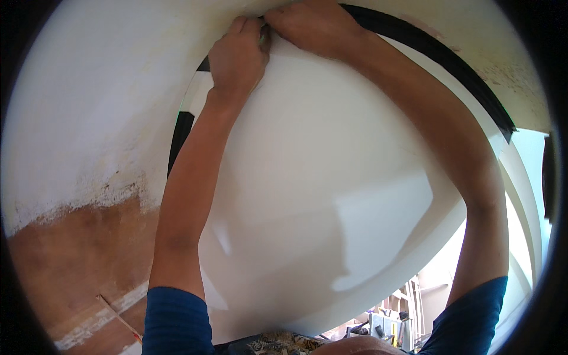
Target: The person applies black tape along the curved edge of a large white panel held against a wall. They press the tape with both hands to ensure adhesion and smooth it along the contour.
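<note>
Both my arms reach up along a large white panel (310,146). My left hand (239,53) is curled at the panel's top edge, around a small dark object with a greenish part (265,37), mostly hidden by the fingers. Close beside it, my right hand (317,26) has its fingertips bent against the same edge. What those fingertips grip is hidden. A black strip (426,40) runs from behind my right hand down the panel's right side. Shorter black pieces show by my left wrist (203,65) and along the left edge (182,128).
A plastered wall (102,111) with a bare brown lower area (88,248) stands to the left. A thin stick (117,317) leans there. Below right, tools and several wooden lengths (415,293) lie beyond the panel. A dark object (548,177) is at the far right.
</note>
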Available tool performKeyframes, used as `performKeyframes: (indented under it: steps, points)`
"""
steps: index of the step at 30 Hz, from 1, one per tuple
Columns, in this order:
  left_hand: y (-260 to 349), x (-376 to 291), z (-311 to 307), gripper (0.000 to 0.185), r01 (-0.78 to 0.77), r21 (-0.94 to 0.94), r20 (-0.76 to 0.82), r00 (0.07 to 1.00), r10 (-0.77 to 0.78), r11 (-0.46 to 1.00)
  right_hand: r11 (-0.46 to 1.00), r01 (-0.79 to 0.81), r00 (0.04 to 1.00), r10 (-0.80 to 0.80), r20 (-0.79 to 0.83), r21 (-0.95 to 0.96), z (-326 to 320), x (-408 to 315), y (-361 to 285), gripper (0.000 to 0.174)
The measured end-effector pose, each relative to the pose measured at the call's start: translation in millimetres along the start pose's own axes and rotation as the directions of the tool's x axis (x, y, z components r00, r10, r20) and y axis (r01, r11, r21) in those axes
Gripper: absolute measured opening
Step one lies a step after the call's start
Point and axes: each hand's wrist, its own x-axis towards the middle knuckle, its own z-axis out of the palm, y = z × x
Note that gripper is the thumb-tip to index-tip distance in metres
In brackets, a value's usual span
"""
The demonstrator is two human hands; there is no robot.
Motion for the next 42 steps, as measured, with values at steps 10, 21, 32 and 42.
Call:
performKeyframes:
  steps: [10, 21, 32, 42]
  points:
    - [-1, 5, 4, 0.018, -0.047, -0.014, -0.023, 0.999, 0.047, 0.999, 0.977, -0.132, 0.989, 0.141, 0.043, -0.170, -42, -70, 18, 0.020]
    - [14, 26, -9, 0.017, -0.352, -0.007, 0.014, 0.936, 0.352, 0.936, 0.965, -0.086, 0.995, 0.073, -0.061, -0.247, -32, -69, 30, 0.016]
    - [4, 36, 14, 0.011, -0.409, 0.082, -0.099, 0.904, 0.416, 0.909, 0.988, -0.125, 0.991, 0.120, -0.058, -0.090, -29, -59, 27, 0.023]
    - [21, 36, 2, 0.019, -0.312, 0.040, -0.013, 0.950, 0.313, 0.949, 0.962, -0.084, 0.979, 0.031, -0.200, -0.260, -10, -53, 30, 0.014]
